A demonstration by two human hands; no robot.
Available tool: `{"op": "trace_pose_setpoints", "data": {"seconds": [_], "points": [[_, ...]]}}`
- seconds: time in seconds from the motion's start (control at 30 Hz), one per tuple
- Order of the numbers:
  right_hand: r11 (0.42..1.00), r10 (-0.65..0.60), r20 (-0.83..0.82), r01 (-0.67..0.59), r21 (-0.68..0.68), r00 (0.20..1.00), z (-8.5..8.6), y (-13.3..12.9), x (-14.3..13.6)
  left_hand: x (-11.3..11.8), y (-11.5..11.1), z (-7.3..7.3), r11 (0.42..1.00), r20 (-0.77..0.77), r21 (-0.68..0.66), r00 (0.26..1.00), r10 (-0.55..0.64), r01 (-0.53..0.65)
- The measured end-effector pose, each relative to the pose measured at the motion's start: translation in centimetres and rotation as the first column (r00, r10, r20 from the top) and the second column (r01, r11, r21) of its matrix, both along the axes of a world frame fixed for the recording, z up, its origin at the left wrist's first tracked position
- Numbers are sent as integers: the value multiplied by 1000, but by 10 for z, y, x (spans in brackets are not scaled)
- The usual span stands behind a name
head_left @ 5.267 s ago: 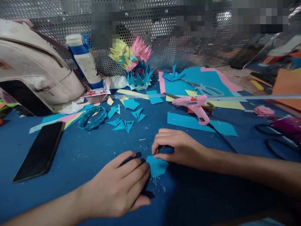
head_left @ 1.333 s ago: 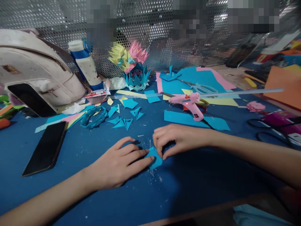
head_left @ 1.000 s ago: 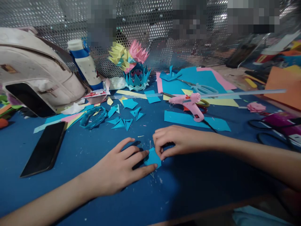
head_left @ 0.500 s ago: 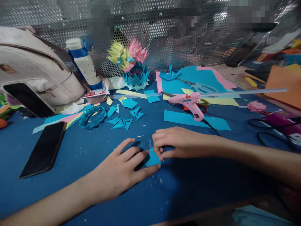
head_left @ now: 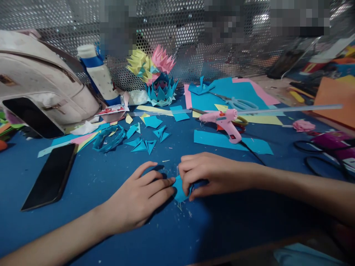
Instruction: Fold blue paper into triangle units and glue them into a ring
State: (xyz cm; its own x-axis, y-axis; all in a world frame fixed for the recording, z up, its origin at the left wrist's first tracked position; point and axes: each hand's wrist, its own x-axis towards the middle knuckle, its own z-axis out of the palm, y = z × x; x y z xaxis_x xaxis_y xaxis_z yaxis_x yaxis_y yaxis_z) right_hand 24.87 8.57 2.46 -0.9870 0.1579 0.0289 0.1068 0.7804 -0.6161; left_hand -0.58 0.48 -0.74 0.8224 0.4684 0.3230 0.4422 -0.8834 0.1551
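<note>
A small piece of blue paper lies flat on the dark blue tabletop between my hands. My left hand rests on the table with its fingers stretched out, and the fingertips touch the paper's left edge. From the other side my right hand has its thumb and fingers curled in a pinch at the paper's right edge, which partly hides that edge. Several folded blue paper triangles sit beyond my hands, beside a ring of twisted blue paper.
A pink glue gun lies on a blue paper strip, its cord trailing right. Behind are scissors, paper sheets and a paper flower arrangement. Left are a phone, a bottle and a pale backpack.
My left thumb has drawn back from the paper's lower edge. My right hand has shifted slightly toward me, and its fingers curl over the paper's right edge.
</note>
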Motion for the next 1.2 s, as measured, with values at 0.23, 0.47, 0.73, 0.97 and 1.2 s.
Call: {"op": "trace_pose_setpoints", "data": {"seconds": [0.23,0.47,0.73,0.97,1.2], "points": [[1000,-24,20,24,-4,999,-5,-14,-5,0,0,-3,1000,8,19,1000,2,-3],[999,-48,68,47,13,997,-5,-17,-6,-1,-1,-3,999,17,32,1000,5,-6],[996,-46,39,43,73,998,-5,-17,-5,-2,1,-2,1000,31,10,999,-11,11],[976,-17,-37,24,215,999,-3,-18,-2,-2,1,-1,999,40,46,999,-13,11],[905,14,-70,17,426,997,-1,-18,3,-1,0,1,993,30,119,1000,-6,3]]}}
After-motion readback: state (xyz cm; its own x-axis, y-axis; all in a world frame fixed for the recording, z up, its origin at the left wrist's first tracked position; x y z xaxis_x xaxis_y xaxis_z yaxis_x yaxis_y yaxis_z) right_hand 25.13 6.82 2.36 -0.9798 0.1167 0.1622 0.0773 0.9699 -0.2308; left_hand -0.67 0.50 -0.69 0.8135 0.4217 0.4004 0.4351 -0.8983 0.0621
